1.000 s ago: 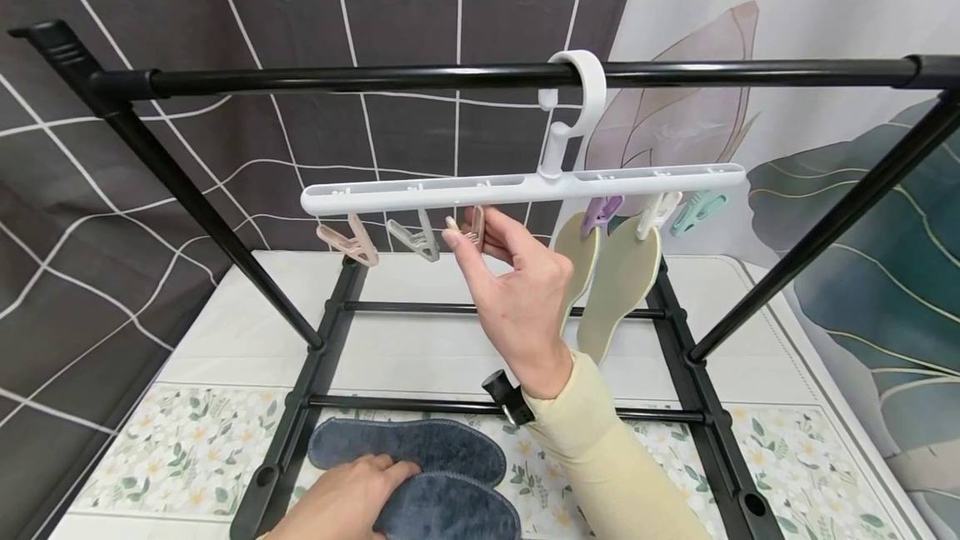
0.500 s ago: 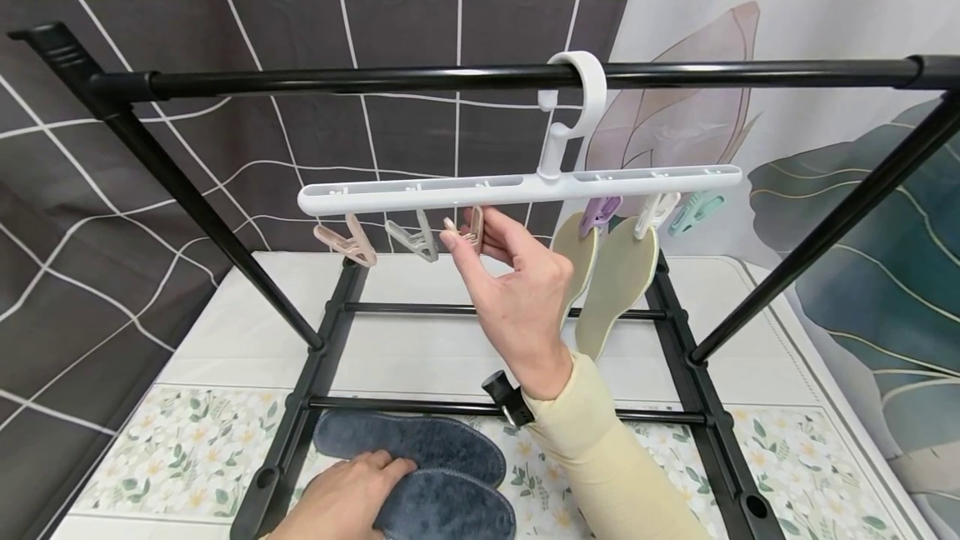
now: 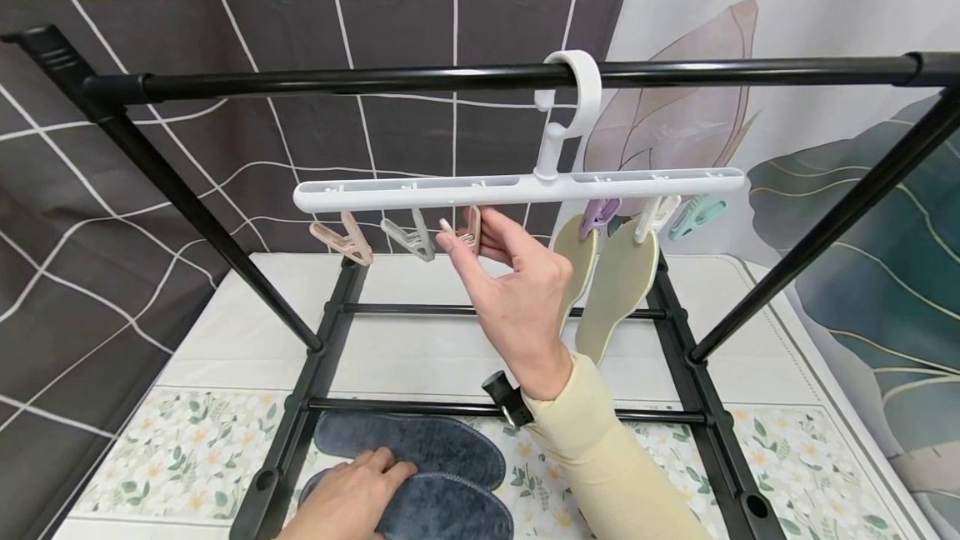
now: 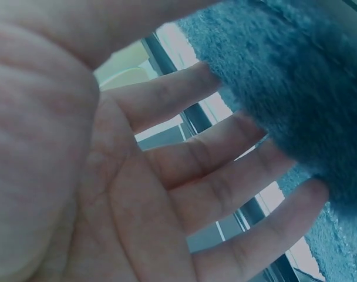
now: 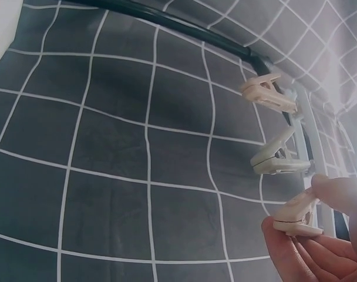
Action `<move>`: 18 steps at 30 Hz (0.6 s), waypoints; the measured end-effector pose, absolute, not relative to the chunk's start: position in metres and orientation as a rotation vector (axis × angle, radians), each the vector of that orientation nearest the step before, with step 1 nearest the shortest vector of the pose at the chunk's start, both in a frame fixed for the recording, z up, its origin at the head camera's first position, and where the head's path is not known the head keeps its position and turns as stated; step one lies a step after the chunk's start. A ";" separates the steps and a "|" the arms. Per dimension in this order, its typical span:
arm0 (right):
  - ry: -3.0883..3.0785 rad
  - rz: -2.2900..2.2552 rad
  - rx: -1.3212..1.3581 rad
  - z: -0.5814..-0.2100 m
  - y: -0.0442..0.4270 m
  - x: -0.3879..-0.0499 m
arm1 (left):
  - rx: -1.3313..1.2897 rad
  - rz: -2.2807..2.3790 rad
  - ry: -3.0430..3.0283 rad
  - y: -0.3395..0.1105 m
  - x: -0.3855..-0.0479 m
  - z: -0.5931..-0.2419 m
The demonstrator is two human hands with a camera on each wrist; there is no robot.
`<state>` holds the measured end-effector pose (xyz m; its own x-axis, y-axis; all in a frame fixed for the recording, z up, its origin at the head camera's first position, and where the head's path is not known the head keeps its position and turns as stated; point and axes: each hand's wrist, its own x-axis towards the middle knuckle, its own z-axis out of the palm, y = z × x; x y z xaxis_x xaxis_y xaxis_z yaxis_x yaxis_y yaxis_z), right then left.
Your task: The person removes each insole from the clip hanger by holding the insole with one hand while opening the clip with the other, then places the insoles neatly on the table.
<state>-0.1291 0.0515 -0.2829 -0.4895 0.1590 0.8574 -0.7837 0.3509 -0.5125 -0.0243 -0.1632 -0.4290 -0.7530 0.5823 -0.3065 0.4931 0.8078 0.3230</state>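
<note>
My right hand [image 3: 517, 290] pinches a pale pink clothespin [image 5: 296, 214] under the white hanger bar [image 3: 420, 192], thumb on one handle and fingers on the other. Left of it hang a grey clothespin [image 3: 412, 236] and a pink clothespin [image 3: 345, 238], both empty. At the bottom of the head view my left hand [image 3: 352, 497] holds a pair of dark blue fuzzy insoles [image 3: 450, 507]. In the left wrist view its fingertips meet the edge of the fuzzy fabric [image 4: 319, 88]; the thumb's tip is out of view. Two pale green insoles [image 3: 618, 282] hang under the hanger's right half.
The hanger's hook [image 3: 585, 94] sits over the black rack's top bar [image 3: 337, 82]. Purple [image 3: 600, 213], white [image 3: 656, 215] and mint [image 3: 696, 217] clothespins hang at the right. Behind is a dark gridded curtain [image 3: 225, 148]; below, a flowered mat [image 3: 195, 448].
The blue insoles and left hand shift very slightly. The hanger sways a little to the left. My right hand keeps its pinch on the clothespin.
</note>
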 end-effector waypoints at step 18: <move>-1.709 1.283 0.554 -0.284 0.054 -0.127 | 0.824 0.381 2.585 -0.170 -0.023 -0.432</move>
<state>-0.1272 0.0544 -0.2836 -0.4942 0.1576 0.8549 -0.7768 0.3614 -0.5157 -0.0228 -0.1698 -0.4322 -0.7467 0.5995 -0.2883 0.4907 0.7890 0.3697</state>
